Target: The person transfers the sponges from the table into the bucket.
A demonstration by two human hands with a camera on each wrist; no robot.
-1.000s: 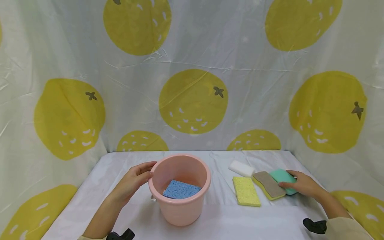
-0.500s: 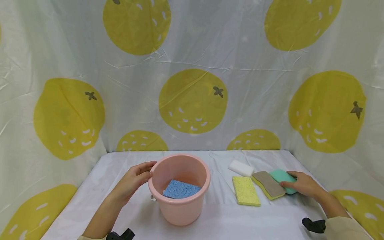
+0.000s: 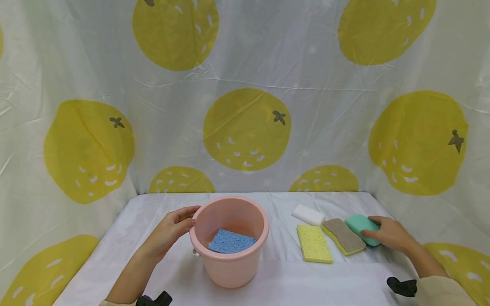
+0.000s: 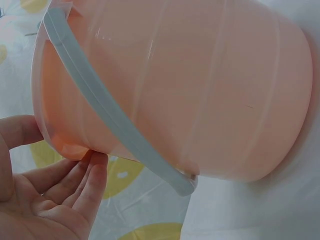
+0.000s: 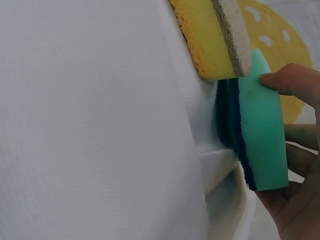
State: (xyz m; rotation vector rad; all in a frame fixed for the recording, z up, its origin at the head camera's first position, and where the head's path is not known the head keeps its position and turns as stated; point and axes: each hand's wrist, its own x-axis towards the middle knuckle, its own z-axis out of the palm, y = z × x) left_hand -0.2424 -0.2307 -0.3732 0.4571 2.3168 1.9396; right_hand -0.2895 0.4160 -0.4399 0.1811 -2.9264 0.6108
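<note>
My left hand [image 3: 172,229] holds the pink bucket [image 3: 233,267] at the left side of its rim, thumb and fingers against it. A pale grey handle [image 4: 110,115] hangs down the bucket's side in the left wrist view. Inside the bucket lies a blue speckled sponge [image 3: 232,241]. Over on the right, my right hand [image 3: 392,234] grips a green sponge [image 3: 360,225] between thumb and fingers. Its dark scouring side [image 5: 237,125] faces the cloth, and it looks slightly tipped up. Close beside it is a yellow sponge with a grey-brown top [image 3: 343,236].
A yellow sponge [image 3: 314,244] and a white sponge [image 3: 308,214] lie between the bucket and the green sponge. White cloth [image 3: 306,284] covers the table. A lemon-print curtain [image 3: 245,76] encloses the back and sides.
The green sponge has shifted a little to the right and tipped up in my right hand, parting from the grey-topped sponge. My left hand and the bucket have stayed put.
</note>
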